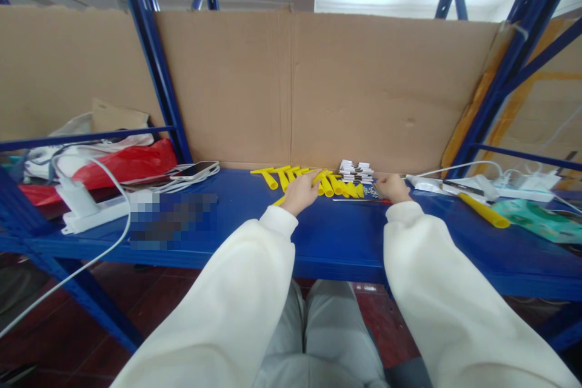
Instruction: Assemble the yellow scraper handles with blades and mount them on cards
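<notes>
My left hand point(302, 193) is closed round a yellow T-shaped plastic piece point(279, 200), whose tube end sticks out below the hand. In front of it lies a row of similar yellow T-shaped pieces point(282, 180), with more yellow pieces point(349, 189) to its right. My right hand point(393, 188) is curled at the right end of the row; whatever its fingers hold is hidden. Beside those fingers are small metal parts point(370, 191), too small to name. A thin screwdriver-like tool point(357, 200) with a red end lies just below. Black-and-white small pieces point(356, 171) are stacked behind.
The blue shelf point(254, 236) is backed by cardboard point(364, 85). On the left are a white power strip point(97, 215), a phone point(196, 170) and a red bag point(130, 163). Another yellow tube point(484, 210), a green packet point(541, 219) and white cables point(491, 163) lie right.
</notes>
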Demonstrator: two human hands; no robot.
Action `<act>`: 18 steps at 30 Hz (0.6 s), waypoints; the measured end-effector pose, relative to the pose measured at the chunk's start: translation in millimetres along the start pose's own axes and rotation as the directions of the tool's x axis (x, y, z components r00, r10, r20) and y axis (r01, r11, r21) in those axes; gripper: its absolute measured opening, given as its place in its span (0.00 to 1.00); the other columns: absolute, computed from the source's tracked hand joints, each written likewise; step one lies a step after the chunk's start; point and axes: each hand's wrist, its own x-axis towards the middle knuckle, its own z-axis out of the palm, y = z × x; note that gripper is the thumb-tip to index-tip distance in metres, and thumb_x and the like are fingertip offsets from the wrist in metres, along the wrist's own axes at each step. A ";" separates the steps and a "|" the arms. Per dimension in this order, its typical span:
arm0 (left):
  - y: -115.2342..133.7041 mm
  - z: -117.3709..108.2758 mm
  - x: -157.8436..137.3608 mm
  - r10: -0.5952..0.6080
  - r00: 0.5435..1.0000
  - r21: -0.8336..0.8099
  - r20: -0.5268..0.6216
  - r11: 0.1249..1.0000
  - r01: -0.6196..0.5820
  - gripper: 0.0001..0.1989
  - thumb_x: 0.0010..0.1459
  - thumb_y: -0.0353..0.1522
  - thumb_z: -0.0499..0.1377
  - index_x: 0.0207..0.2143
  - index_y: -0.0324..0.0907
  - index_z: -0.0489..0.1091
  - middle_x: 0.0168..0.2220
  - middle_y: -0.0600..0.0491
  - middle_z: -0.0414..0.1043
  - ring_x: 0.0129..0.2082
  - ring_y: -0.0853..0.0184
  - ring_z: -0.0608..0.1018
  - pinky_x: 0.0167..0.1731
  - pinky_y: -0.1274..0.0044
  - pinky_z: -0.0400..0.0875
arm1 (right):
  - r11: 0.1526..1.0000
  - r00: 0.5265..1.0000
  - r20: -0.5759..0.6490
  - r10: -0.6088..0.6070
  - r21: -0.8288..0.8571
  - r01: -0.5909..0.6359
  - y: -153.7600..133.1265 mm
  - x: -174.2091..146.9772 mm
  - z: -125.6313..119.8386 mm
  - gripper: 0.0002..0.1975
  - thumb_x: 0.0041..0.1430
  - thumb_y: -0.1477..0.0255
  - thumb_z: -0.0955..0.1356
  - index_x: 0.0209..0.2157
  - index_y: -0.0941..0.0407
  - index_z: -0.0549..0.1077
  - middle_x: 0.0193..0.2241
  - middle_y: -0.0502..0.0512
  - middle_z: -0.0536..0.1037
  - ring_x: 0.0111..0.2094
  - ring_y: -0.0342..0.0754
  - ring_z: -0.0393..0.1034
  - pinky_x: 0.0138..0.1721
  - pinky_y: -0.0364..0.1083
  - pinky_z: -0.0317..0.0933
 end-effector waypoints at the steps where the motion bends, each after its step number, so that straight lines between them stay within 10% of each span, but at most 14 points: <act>1: -1.2 -0.8 2.0 -0.011 1.000 -0.027 -0.015 1.000 0.010 0.23 0.67 0.31 0.52 0.63 0.47 0.68 0.58 0.49 0.75 0.57 0.60 0.76 0.56 0.72 0.69 | 0.994 0.999 0.001 0.036 -0.099 -0.035 4.4 1.6 -0.5 0.06 0.52 0.73 0.69 0.29 0.56 0.80 0.39 0.66 0.81 0.51 0.64 0.73 0.51 0.59 0.64; 18: -14.8 4.4 21.4 -0.088 0.996 -0.264 -0.025 0.961 0.078 0.12 0.63 0.33 0.57 0.45 0.39 0.78 0.33 0.51 0.79 0.36 0.61 0.80 0.37 0.76 0.71 | 0.885 0.985 0.153 0.079 -0.465 0.001 -0.5 -4.6 3.3 0.14 0.55 0.73 0.69 0.43 0.59 0.79 0.51 0.70 0.76 0.58 0.63 0.66 0.55 0.61 0.57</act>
